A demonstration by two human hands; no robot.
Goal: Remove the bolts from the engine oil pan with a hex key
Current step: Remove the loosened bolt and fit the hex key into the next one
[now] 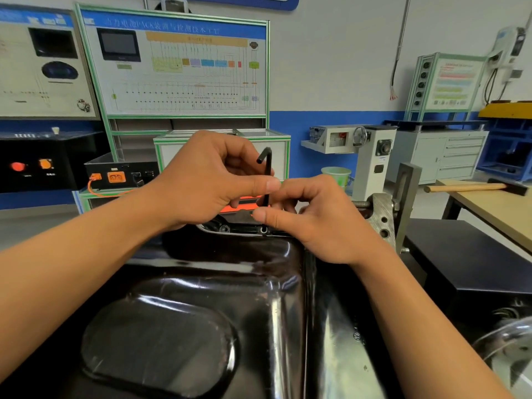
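The glossy black oil pan fills the lower half of the view, bottom side up. A black L-shaped hex key stands upright at the pan's far rim, its lower tip in a bolt on the flange. My left hand pinches the key's shaft between thumb and fingers near its middle. My right hand grips the shaft lower down, thumb and fingers closed around it just above the bolt. Another bolt head shows on the flange to the left.
A grey engine stand with a threaded clamp rises right of the pan. A wooden-handled hammer lies on a bench at the right. Training boards, a black box with orange connectors and a green bucket stand behind.
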